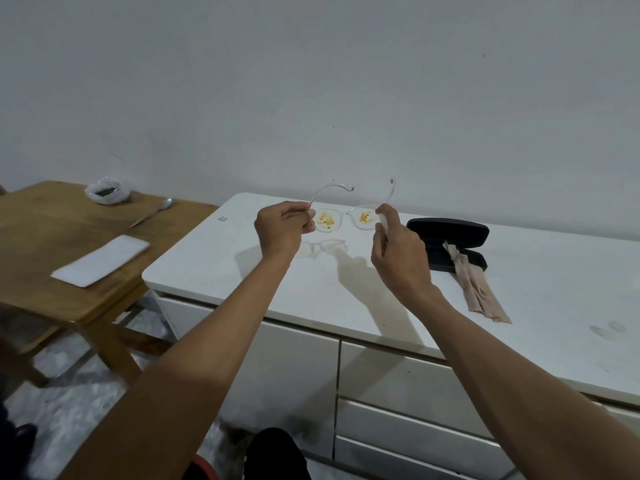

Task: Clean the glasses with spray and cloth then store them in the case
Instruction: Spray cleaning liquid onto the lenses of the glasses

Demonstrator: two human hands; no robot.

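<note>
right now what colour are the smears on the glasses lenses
Yellow-orange smears on both lenses of the clear glasses, seen in the head view.

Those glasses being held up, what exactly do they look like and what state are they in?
The glasses have a thin, clear frame that looks like plastic, with both temple arms unfolded and pointing away from the person, tips curving. Both lenses carry yellow-orange smears. The pair is held in the air above the white cabinet top, touching nothing else: the left hand pinches one end of the frame and the right hand the other. Its shadow falls on the cabinet below.
</note>
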